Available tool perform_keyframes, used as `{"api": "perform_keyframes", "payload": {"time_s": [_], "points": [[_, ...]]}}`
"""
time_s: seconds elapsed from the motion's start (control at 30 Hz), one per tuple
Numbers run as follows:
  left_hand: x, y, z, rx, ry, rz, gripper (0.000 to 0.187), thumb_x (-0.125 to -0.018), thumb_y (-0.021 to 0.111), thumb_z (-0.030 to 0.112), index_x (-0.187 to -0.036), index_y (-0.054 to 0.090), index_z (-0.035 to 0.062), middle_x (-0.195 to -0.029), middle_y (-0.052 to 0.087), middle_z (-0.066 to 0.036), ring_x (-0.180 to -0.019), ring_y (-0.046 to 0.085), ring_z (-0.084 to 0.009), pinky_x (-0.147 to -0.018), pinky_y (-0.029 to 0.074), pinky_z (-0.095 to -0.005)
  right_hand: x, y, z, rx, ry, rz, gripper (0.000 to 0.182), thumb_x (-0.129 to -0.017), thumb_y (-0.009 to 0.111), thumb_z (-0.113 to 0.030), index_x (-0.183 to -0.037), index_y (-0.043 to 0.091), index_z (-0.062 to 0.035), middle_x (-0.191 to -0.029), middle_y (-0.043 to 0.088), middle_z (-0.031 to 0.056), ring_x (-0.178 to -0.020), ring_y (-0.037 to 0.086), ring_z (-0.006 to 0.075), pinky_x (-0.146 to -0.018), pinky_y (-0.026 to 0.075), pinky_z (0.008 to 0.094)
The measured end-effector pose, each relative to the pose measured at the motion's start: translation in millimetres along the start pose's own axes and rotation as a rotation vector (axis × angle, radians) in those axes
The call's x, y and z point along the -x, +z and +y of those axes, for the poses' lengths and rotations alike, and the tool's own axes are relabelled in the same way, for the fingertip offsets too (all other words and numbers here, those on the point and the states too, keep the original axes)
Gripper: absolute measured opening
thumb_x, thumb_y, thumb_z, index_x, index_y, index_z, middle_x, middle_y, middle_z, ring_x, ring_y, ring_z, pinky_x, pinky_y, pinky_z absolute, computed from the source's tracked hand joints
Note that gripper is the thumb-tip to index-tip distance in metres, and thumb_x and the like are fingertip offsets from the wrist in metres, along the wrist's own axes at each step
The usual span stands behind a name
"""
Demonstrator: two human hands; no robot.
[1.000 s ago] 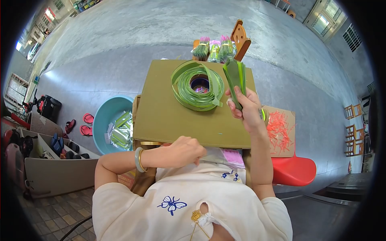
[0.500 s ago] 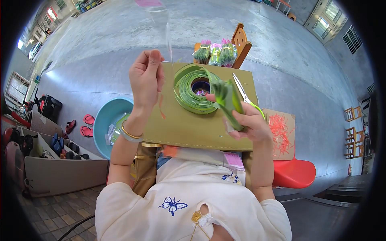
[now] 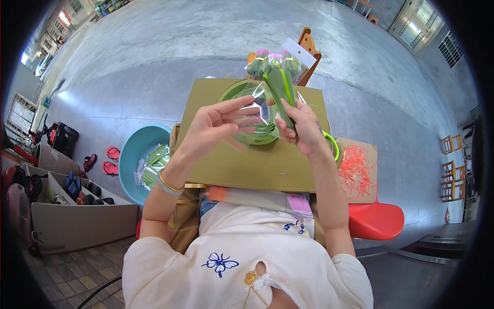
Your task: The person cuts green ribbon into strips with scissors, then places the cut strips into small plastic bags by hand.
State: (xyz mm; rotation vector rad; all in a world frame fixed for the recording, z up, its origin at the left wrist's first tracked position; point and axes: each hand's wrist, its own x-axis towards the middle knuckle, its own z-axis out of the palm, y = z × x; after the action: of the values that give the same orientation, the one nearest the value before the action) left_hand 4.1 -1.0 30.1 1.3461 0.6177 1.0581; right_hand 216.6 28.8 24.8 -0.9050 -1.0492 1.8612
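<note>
In the head view, my right hand (image 3: 303, 129) is closed round the lower end of a bundle of flat green leaves (image 3: 280, 85), which points up and away. My left hand (image 3: 221, 121) has its fingers stretched apart against a clear plastic bag (image 3: 257, 110); the film covers some of the fingertips. A white header card (image 3: 299, 54) with a hole stands beyond the leaves, apparently part of the bag. Beneath the hands, a coil of green strip (image 3: 242, 90) lies on the tabletop (image 3: 226, 167), partly hidden. Scissors with green handles (image 3: 334, 145) lie partly behind my right hand.
Pink-tipped green bundles (image 3: 260, 64) sit on a wooden chair (image 3: 307, 44) beyond the table. A blue basin (image 3: 126, 165) holding bagged green pieces stands left. Orange-red strips (image 3: 356, 172) lie on cardboard at right, above a red stool (image 3: 378, 221). Plastic packets (image 3: 252, 200) rest on my lap.
My left hand has come down and right with the plastic bag, and its fingers have spread. My right hand has raised the leaf bundle and turned it upward. Both hands are now close together.
</note>
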Motion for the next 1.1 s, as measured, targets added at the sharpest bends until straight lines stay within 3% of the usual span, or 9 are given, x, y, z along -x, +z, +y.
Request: {"api": "perform_keyframes", "payload": {"time_s": [0.1,0.2,0.3,0.43,0.5,0.6,0.63,0.8,1.1], "points": [[2,-1,-1,0.111,-0.002,-0.032,0.052,-0.077,0.041,-0.011,-0.129,0.038,-0.0089,-0.122,0.051,-0.023,-0.112,0.053,-0.0323,-0.093,0.047,-0.0378,-3,-3,2,0.018,-0.009,-0.021,0.027,-0.096,0.041,-0.026,-0.108,0.052,-0.0051,-0.057,0.048,-0.0013,-0.037,0.031,0.0024,-0.034,0.023,0.0188],[0,1,-3,0.036,0.028,0.053,0.048,-0.079,0.041,-0.01,-0.128,0.04,-0.0083,-0.121,0.051,-0.023,-0.108,0.056,-0.0307,-0.088,0.05,-0.0354,-4,-1,5,-0.041,-0.035,0.013,0.028,-0.095,0.041,-0.026,-0.111,0.052,-0.0049,-0.056,0.048,-0.001,-0.037,0.032,0.0029,-0.034,0.022,0.0189],[-8,-4,-3,-0.015,-0.104,0.267,0.041,-0.085,0.04,-0.006,-0.126,0.042,-0.0087,-0.123,0.049,-0.023,-0.1,0.06,-0.0303,-0.081,0.055,-0.0345,-1,-2,10,-0.112,-0.015,0.097,0.03,-0.095,0.042,-0.027,-0.109,0.053,-0.0037,-0.055,0.048,-0.0006,-0.037,0.033,0.0034,-0.033,0.023,0.0188],[-20,-7,-23,-0.205,0.081,0.481,0.034,-0.09,0.044,0.001,-0.123,0.045,-0.0082,-0.115,0.057,-0.017,-0.097,0.062,-0.0235,-0.075,0.054,-0.0264,12,0,16,0.022,0.111,-0.071,0.028,-0.094,0.043,-0.027,-0.1,0.056,-0.0028,-0.055,0.049,0.0004,-0.037,0.034,0.0035,-0.034,0.023,0.0189],[-22,-7,-32,-0.154,0.135,0.502,0.034,-0.091,0.043,0.002,-0.124,0.046,-0.0078,-0.115,0.057,-0.015,-0.096,0.062,-0.022,-0.073,0.053,-0.024,13,3,24,0.085,0.159,-0.092,0.028,-0.093,0.043,-0.028,-0.095,0.057,-0.0031,-0.055,0.05,0.0009,-0.037,0.035,0.0034,-0.034,0.024,0.019],[-23,-3,-30,-0.393,0.095,0.522,0.035,-0.091,0.042,0.001,-0.125,0.044,-0.0081,-0.119,0.055,-0.016,-0.1,0.061,-0.0226,-0.074,0.052,-0.0232,14,11,29,0.26,0.237,-0.171,0.028,-0.093,0.044,-0.029,-0.091,0.057,-0.0038,-0.055,0.051,0.0011,-0.037,0.035,0.0033,-0.034,0.024,0.0193],[-24,-3,-30,-0.338,0.082,0.517,0.035,-0.091,0.043,0.001,-0.125,0.044,-0.0083,-0.12,0.054,-0.016,-0.101,0.06,-0.0232,-0.075,0.052,-0.0239,13,12,32,0.299,0.218,-0.181,0.029,-0.093,0.044,-0.03,-0.091,0.057,-0.0039,-0.054,0.05,0.0009,-0.037,0.035,0.0032,-0.034,0.024,0.0193],[-28,-8,-33,-0.15,0.16,0.401,0.037,-0.089,0.044,-0.001,-0.125,0.042,-0.0093,-0.121,0.052,-0.018,-0.103,0.059,-0.0259,-0.083,0.051,-0.0281,12,6,32,0.196,0.177,-0.104,0.028,-0.093,0.044,-0.029,-0.093,0.057,-0.0038,-0.055,0.05,0.0005,-0.038,0.035,0.0032,-0.035,0.025,0.0196],[-20,-9,-21,-0.259,-0.03,0.34,0.033,-0.085,0.049,-0.007,-0.118,0.05,-0.0097,-0.11,0.059,-0.02,-0.1,0.06,-0.0234,-0.086,0.053,-0.0316,16,-2,26,0.005,0.184,-0.111,0.027,-0.093,0.045,-0.028,-0.097,0.056,-0.0033,-0.055,0.05,0.0004,-0.037,0.034,0.0037,-0.035,0.023,0.0195]]}}
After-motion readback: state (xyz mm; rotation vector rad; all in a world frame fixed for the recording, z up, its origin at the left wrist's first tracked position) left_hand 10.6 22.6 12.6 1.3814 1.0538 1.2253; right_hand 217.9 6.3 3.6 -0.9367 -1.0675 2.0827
